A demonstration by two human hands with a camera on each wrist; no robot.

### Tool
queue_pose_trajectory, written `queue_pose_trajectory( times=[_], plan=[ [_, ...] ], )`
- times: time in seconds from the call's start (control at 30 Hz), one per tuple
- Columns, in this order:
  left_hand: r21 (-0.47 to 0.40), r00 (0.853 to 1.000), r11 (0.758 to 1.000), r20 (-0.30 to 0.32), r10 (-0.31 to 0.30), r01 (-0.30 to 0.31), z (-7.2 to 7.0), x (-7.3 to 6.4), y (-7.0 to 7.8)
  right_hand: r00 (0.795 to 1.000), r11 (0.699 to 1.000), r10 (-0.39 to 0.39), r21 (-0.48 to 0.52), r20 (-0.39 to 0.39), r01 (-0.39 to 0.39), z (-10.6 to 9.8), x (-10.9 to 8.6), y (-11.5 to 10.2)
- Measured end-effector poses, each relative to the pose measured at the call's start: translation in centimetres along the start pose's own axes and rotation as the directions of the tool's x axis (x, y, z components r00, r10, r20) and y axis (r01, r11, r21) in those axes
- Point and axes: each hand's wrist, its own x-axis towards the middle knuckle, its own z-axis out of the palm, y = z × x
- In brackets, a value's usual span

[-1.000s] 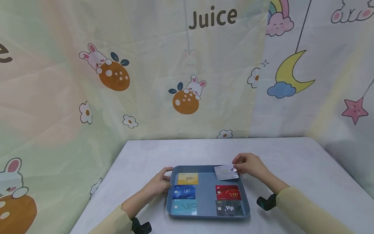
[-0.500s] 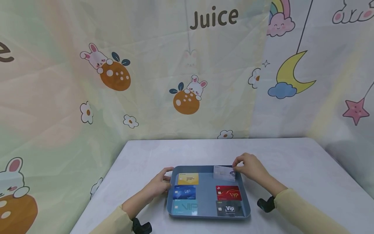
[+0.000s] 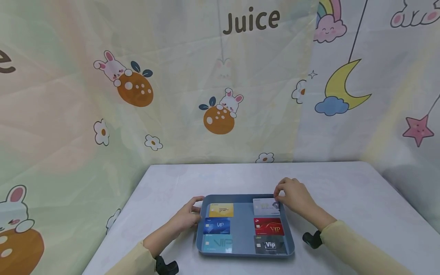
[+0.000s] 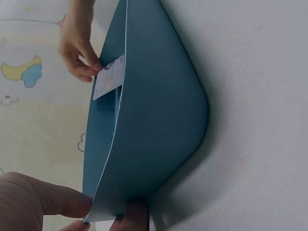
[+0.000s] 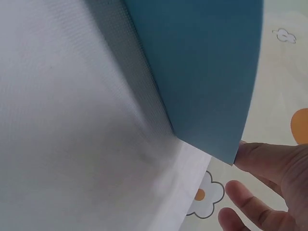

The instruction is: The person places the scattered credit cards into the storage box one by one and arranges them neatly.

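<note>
A blue-grey tray (image 3: 245,255) lies on the table, bearing several plastic cards in two columns. My left hand (image 3: 187,215) grips the tray's far left corner; in the left wrist view the thumb (image 4: 67,199) is at the rim. At the far right corner, my right hand (image 3: 295,194) pinches the white card (image 3: 264,206) by its upper right end. That card looks tilted in the left wrist view. Below it lie a red VIP card (image 3: 268,225) and a dark grey Vip card (image 3: 269,245). On the left are a yellow card (image 3: 221,210), a blue one (image 3: 216,226) and a light teal one (image 3: 217,243).
A white-covered table (image 3: 172,183) carries the tray. Behind it hangs a printed cloth backdrop (image 3: 178,95) with rabbits, oranges and flowers. Black wrist cameras (image 3: 166,266) sit on both wrists. Between the card columns runs a bare strip of tray.
The white card has gone from slanted to nearly square with the tray, above the red card. My right hand shifted slightly with it; my left hand stayed at the tray corner.
</note>
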Motion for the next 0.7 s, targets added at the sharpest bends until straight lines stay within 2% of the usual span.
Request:
queue_pose_trajectory(
  times=[0.3,0.5,0.6,0.7],
  plan=[
    [-0.017,1.0,1.0,0.004,-0.001,0.001,0.0,0.1,-0.2,0.999,0.997,-0.037,-0.07,0.021,0.039,-0.3,0.0,-0.5],
    [-0.014,1.0,1.0,0.002,0.001,-0.001,0.1,0.1,-0.2,0.997,0.993,-0.08,-0.081,0.003,0.08,-0.3,0.0,-0.5],
    [-0.014,1.0,1.0,0.002,0.0,0.0,0.1,0.1,-0.1,0.983,0.977,-0.181,-0.109,0.009,0.181,-0.3,-0.1,-0.7],
    [-0.012,1.0,1.0,0.002,-0.001,0.001,0.0,0.1,-0.1,0.95,0.937,-0.305,-0.156,0.065,0.312,-0.3,-0.3,-1.2]
  ],
)
